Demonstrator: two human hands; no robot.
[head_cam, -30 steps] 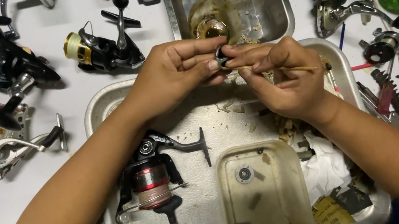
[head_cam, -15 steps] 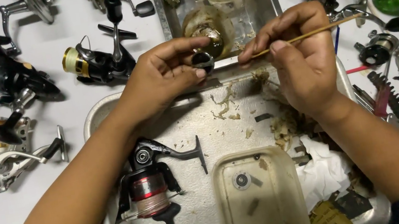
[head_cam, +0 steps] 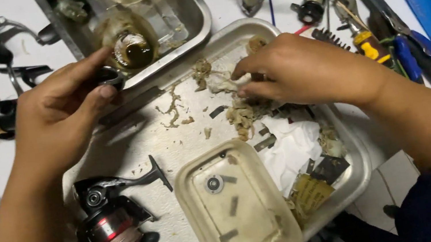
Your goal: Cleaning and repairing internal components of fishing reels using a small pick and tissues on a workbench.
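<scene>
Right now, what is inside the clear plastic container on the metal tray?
Inside the clear plastic container lie a small round metal part and a few dark flat strips. Grime on its lower end hides anything else there.

Red-banded reel (head_cam: 110,229), clear tub (head_cam: 236,208) — perhaps screwdrivers (head_cam: 369,45).

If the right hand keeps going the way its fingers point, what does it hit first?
The right hand points left across the metal tray. Its fingertips already touch a pale wad of dirty tissue; past that come loose scraps, then probably the left hand, though depth is unclear.
</scene>
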